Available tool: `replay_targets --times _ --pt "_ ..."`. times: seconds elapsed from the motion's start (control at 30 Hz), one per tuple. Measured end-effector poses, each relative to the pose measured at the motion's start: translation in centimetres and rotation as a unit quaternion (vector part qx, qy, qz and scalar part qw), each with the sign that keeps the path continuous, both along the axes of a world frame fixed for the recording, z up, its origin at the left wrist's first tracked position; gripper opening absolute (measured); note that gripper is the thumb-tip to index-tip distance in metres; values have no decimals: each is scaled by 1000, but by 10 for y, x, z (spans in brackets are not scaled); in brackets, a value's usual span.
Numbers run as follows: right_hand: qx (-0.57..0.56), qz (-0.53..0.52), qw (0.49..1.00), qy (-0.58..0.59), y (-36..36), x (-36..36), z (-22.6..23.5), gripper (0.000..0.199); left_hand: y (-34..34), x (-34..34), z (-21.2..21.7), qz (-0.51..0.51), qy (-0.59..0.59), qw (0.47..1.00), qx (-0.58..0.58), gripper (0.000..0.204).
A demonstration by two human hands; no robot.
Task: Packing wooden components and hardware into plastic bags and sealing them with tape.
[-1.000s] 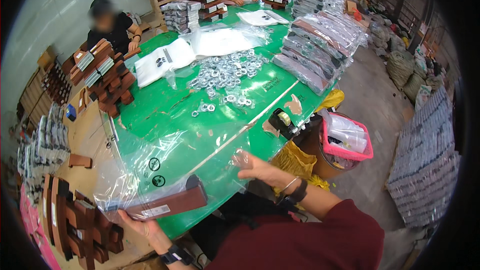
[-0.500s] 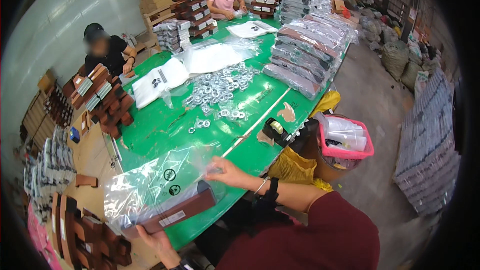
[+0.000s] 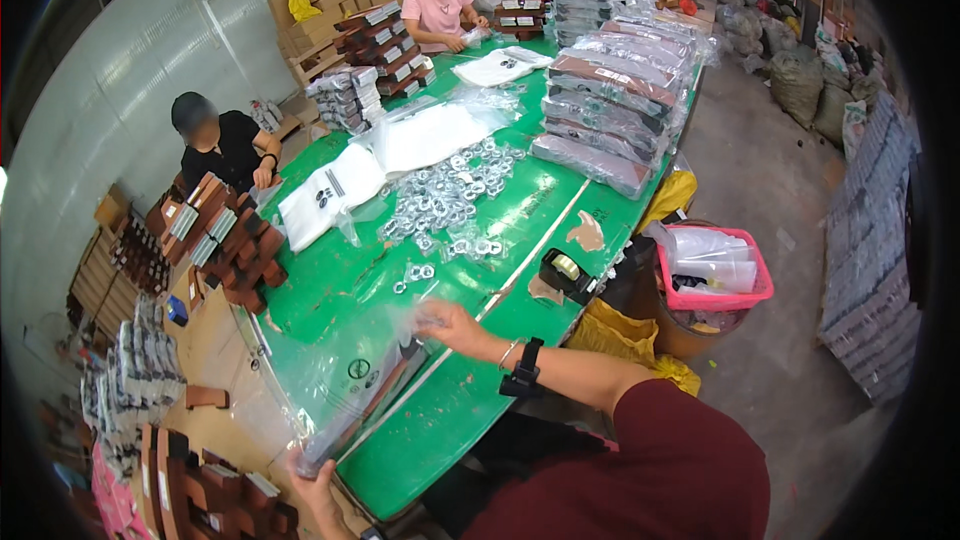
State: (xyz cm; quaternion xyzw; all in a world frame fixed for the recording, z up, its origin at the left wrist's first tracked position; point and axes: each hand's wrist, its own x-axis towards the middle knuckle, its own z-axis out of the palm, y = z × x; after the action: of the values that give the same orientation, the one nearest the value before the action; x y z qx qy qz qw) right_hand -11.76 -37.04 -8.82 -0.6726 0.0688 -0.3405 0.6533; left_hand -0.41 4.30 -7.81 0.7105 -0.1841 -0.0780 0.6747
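A clear plastic bag [image 3: 345, 365] with printed round black marks lies over the near corner of the green table [image 3: 470, 410]. Inside it is a long block-like piece, reddish-brown and grey, slanting from lower left to upper right. My right hand [image 3: 447, 328] is closed on the bag at its upper right end, with the plastic bunched in the fingers. At the lower left end, my left hand [image 3: 318, 485] grips the bagged piece from beneath, fingertips against its end. Just beyond lie small clear packets of metal rings [image 3: 415, 275]. Glare on the plastic blurs the piece's outline.
Bagged brown pieces [image 3: 605, 105] are stacked at the far right. White plastic bags [image 3: 330, 190] lie mid-table. A tape dispenser [image 3: 567, 275] stands near the right edge, by a pink basket [image 3: 765, 290]. Brown wooden parts [image 3: 235, 250] pile up left. Two people work across the table.
The bagged piece has swung to a steeper slant and rolled, so its brown labelled side shows less. Both hands keep hold of it. The view has shifted slightly.
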Motion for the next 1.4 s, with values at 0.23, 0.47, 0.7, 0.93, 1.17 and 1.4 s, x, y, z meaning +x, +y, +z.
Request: replay_targets --times 0.23,0.47,0.7,0.93,1.17,1.4 --pt "-389 147 909 6 -49 -36 16 35 -31 -10 -11 39 -257 942 211 46" --pt "-440 144 873 153 -82 -99 80 48 -25 -35 -11 43 -330 901 278 36" --pt "-384 -231 814 370 -154 -27 61 27 17 -65 37 1 -337 850 406 39" --pt "-340 -315 805 371 -172 -10 22 34 10 -82 79 133 -257 919 267 35" --pt "-80 -242 960 114 -186 -79 105 24 -87 -103 86 -76 -257 931 248 36" --pt "-157 -535 827 69 -119 -289 83 19 -133 -136 78 -220 -271 906 238 38"
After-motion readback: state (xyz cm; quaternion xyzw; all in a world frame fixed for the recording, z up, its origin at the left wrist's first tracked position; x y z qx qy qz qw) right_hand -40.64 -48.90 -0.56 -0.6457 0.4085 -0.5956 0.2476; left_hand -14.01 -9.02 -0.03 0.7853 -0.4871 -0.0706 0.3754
